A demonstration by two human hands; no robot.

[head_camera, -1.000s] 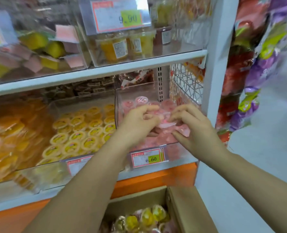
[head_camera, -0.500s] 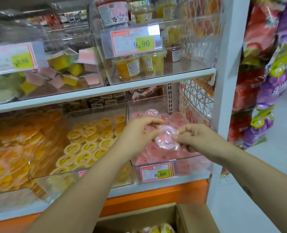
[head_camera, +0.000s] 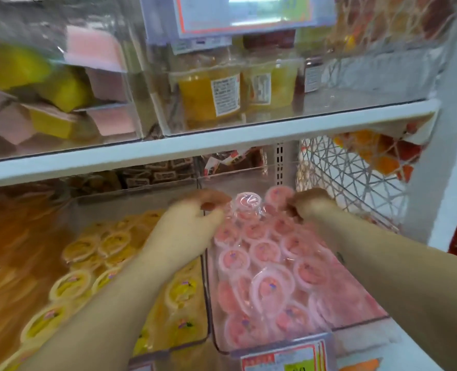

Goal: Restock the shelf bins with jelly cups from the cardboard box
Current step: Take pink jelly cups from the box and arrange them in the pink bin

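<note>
Both arms reach into the clear bin [head_camera: 272, 344] at the lower right of the frame, which is packed with pink jelly cups [head_camera: 264, 253] lying lid-up. At the back of this bin, near the frame's centre, the left hand [head_camera: 195, 218] and the right hand [head_camera: 313, 204] flank one pink cup [head_camera: 248, 200] raised above the rest. Motion blur hides the fingers, so I cannot tell whether either hand grips it. Just left, a neighbouring bin [head_camera: 203, 341] holds yellow jelly cups [head_camera: 85, 249]. The white shelf [head_camera: 222, 140] above carries orange tubs [head_camera: 208, 95] and a price label [head_camera: 248, 14].
</note>
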